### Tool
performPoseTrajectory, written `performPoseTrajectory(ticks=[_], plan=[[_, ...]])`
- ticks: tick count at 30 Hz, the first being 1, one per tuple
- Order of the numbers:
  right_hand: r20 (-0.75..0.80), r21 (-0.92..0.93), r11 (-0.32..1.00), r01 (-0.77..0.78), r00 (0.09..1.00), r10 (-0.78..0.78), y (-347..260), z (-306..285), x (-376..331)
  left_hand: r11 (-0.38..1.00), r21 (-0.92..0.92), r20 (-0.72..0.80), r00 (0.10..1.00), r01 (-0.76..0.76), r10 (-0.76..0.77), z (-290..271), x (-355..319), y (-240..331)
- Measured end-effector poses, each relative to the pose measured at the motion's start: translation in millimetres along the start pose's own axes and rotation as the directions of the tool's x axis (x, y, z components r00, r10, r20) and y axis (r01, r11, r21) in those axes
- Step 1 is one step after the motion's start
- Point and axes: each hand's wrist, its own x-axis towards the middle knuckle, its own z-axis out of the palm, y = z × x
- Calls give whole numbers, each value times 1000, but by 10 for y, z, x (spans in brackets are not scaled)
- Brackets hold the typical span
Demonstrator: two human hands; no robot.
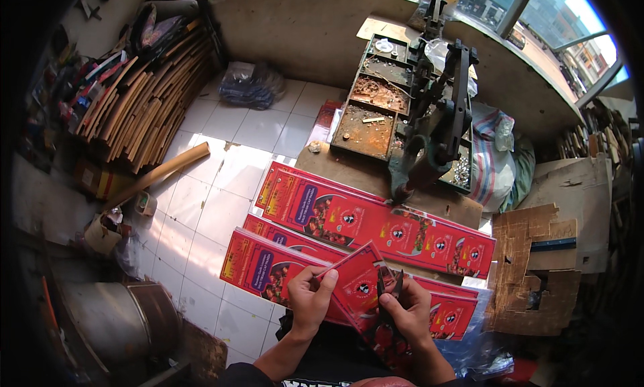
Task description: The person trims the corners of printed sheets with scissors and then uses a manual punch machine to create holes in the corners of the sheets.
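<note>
My left hand [310, 300] is closed on the upper left edge of a red printed sheet [359, 286], thumb on top. The sheet is tilted toward me, with its lower end in shadow. My right hand [408, 313] is wrapped round a dark two-pronged hand tool [385, 283] that looks like pliers or scissors; I cannot tell which. Its prongs point away from me over the sheet's right side. Beneath and beyond my hands lie stacks of long red printed strips [376, 219], the nearest stack [251, 263] partly hidden by my hands.
A dark metal lever press [436, 138] stands beyond the strips, beside a compartment tray [365, 128] of small metal parts. Brown cardboard [537, 273] is at the right. Stacked boards [144, 95], a cardboard tube [161, 172] and a metal drum [121, 320] are at the left.
</note>
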Motion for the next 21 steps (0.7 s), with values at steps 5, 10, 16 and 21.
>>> performPoseTrajectory(ticks=[5, 10, 16, 21], plan=[[10, -63, 998, -29, 1000, 30, -39, -9, 19, 1000, -24, -5, 1000, 13, -14, 10, -3, -4], [30, -72, 997, 38, 999, -36, -90, 25, 18, 999, -29, -10, 1000, 18, -18, 53, 1, 48], [68, -95, 993, 71, 996, -65, -189, 14, 22, 999, -34, 59, 998, -31, 33, 112, 2, 238], [7, -75, 992, 104, 995, -104, -254, -3, 56, 999, -46, 170, 985, 29, -21, 255, 112, 293]])
